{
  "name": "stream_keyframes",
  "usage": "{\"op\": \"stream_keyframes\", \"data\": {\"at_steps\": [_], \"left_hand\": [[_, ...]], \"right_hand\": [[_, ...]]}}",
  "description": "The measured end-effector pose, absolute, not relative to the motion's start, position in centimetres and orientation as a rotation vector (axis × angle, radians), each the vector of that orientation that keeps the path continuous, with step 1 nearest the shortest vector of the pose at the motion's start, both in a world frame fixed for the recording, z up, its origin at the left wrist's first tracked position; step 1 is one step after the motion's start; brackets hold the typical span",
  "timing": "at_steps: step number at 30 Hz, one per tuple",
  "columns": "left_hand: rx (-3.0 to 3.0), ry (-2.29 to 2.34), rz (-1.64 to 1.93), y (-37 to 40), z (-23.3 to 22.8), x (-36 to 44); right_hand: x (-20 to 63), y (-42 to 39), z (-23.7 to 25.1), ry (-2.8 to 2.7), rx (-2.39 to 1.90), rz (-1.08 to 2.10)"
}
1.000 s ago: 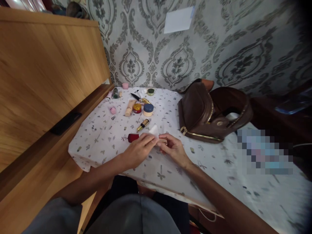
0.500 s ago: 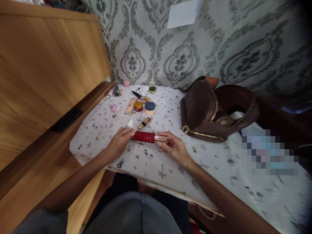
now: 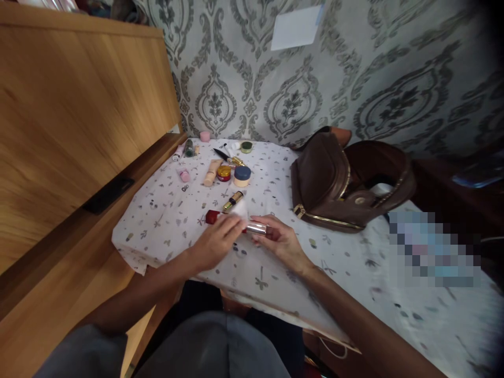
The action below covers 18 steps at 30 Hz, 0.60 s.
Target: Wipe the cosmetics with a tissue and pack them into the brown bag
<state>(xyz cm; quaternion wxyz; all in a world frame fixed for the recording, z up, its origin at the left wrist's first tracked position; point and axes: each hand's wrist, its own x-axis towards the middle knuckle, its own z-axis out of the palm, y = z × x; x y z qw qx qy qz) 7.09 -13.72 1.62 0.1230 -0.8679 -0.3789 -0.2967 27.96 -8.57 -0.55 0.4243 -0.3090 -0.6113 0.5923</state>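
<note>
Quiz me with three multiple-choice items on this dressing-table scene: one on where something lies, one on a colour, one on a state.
1. Where is the brown bag? A left of the hands B right of the hands C on the floor
2. What colour is the bottle being held? A red B blue C green
3. How is the bag? A zipped shut B open C upside down

Answers: B, it lies on the table right of the left hand and right hand; A, its bare end is red; B, its mouth gapes.
</note>
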Motion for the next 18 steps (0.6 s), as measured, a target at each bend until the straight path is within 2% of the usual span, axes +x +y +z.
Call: {"op": "stream_keyframes", "data": {"at_steps": [6,18], "left_hand": [[-2.588,-0.964,-0.835,-13.2,1.2,8.5],[-2.490,-1.438,-1.030,-11.6,-0.2,1.2]], "right_hand": [[28.3,-8.3,-0.4,-1.561,-0.933,1.438],[28.4,-7.9,-1.0,-1.609,-0.923,1.376]]}}
